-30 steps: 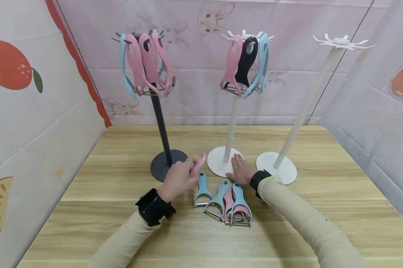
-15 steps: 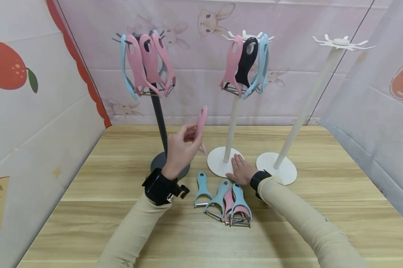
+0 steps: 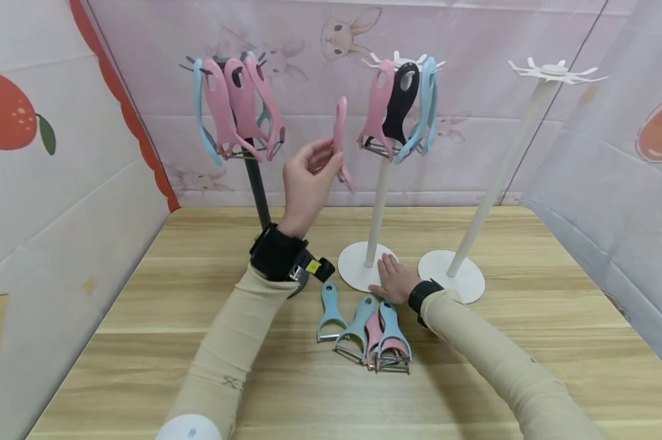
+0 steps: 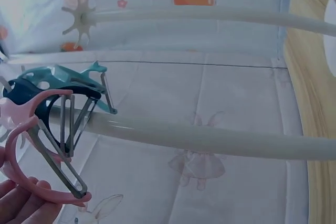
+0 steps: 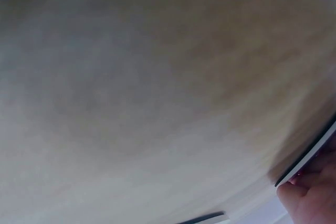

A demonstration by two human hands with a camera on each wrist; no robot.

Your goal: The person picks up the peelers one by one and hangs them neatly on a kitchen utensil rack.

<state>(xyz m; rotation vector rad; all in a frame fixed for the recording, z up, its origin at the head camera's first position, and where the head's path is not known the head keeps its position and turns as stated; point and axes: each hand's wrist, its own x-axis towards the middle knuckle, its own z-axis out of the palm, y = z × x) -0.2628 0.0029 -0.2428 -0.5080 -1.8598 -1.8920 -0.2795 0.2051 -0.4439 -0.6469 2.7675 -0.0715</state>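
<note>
My left hand (image 3: 308, 183) pinches a pink Y-shaped peeler (image 3: 339, 131) between thumb and fingers, raised with its handle end up. It is just left of the peelers hanging on the middle white stand (image 3: 381, 208): a pink peeler (image 3: 379, 101), a black peeler (image 3: 401, 104) and blue ones (image 3: 427, 107). In the left wrist view, the held peeler's blade end (image 4: 50, 194) overlaps the hanging ones. My right hand (image 3: 398, 281) lies flat, fingers straight, on the middle stand's round base (image 3: 355, 269). The right wrist view shows part of that hand (image 5: 312, 198) at the base's edge.
On the table, in front of the bases, lie a blue peeler (image 3: 330, 305) and a pile of blue and pink peelers (image 3: 392, 327). To the left, a dark stand (image 3: 256, 189) carries several pink and blue peelers. A white stand (image 3: 496, 177) at right has bare hooks.
My left hand has lifted the pink peeler from just above the table up to the height of the hanging peelers. The right hand has stayed on the base.
</note>
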